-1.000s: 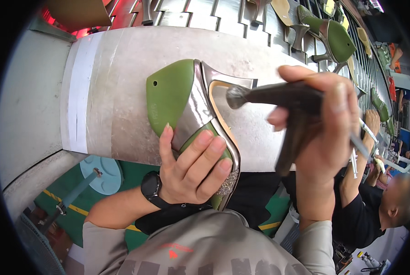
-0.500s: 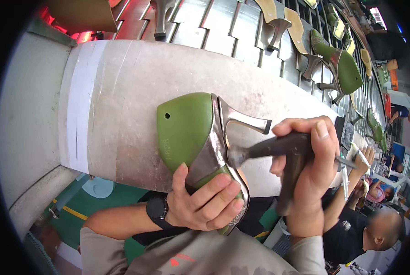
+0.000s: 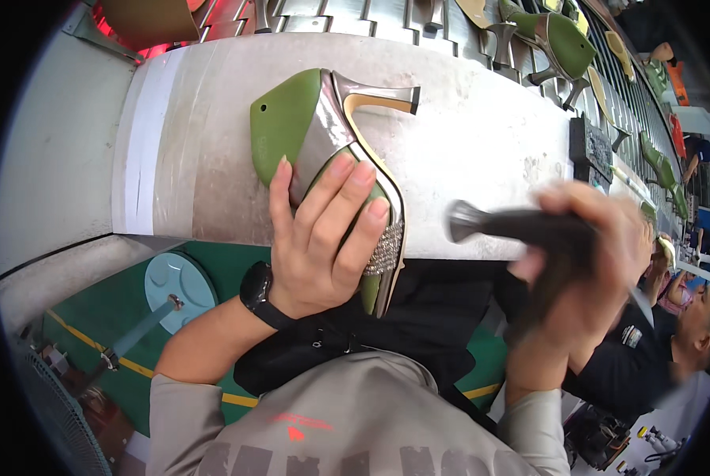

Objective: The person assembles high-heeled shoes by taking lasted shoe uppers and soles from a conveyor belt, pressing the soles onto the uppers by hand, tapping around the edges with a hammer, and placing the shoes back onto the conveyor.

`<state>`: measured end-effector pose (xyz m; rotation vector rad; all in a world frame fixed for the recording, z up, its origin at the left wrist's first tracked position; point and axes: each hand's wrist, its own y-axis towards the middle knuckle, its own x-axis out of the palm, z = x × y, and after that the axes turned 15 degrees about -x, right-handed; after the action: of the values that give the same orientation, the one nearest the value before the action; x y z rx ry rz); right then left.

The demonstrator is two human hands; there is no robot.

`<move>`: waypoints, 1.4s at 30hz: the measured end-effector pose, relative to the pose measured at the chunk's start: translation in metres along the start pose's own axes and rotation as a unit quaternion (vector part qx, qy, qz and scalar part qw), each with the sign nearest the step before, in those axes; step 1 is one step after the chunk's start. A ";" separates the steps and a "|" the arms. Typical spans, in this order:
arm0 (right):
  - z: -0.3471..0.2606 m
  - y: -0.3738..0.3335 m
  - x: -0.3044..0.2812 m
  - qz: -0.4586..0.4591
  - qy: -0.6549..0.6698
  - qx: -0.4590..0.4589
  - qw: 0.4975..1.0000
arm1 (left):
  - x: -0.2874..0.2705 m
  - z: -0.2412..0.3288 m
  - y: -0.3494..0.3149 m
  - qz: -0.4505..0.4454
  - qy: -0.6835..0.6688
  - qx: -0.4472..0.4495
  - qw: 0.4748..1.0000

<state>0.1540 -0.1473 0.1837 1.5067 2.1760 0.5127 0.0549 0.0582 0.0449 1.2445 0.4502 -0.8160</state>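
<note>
A metallic grey high-heeled shoe (image 3: 331, 128) lies on its side on the pale worktable (image 3: 236, 119). Its green shoe last (image 3: 279, 139) shows at the back, with a small hole in it, and a sparkling band (image 3: 385, 252) crosses the front. My left hand (image 3: 315, 238) grips the shoe around its middle, fingers across the side. The slim heel (image 3: 382, 97) points right. To the right of the shoe and apart from it, my right hand (image 3: 597, 254) is closed on a dark hammer (image 3: 513, 225), blurred by motion, its flared head facing the sole.
Beyond the worktable runs a slatted metal conveyor (image 3: 315, 17) carrying heeled soles and another green-lasted shoe (image 3: 565, 47). A black block (image 3: 590, 144) sits at the table's right end. On the right, a co-worker in a dark shirt (image 3: 632, 349) is close. A light-blue round stool (image 3: 179, 287) stands below left.
The hammer has moved from touching the shoe's sole edge to a gap on its right. My left hand and the shoe appear higher in view, the shoe turned slightly; the view itself has shifted.
</note>
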 end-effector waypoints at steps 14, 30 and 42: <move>-0.014 -0.056 0.013 0.188 0.248 -0.091 0.946 | 0.001 0.009 0.005 0.011 -0.018 -0.015 1.000; 0.015 -0.092 -0.022 -0.112 0.071 0.113 0.985 | -0.063 -0.046 0.089 0.196 -0.680 -0.369 0.603; 0.012 -0.169 0.019 -0.092 0.127 0.006 0.988 | -0.057 0.016 0.060 -0.147 -0.737 -0.388 0.535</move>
<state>0.0235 -0.1854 0.0809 1.2871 2.4866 0.6596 0.0612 0.0658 0.1283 -0.6184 -0.4274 -1.4203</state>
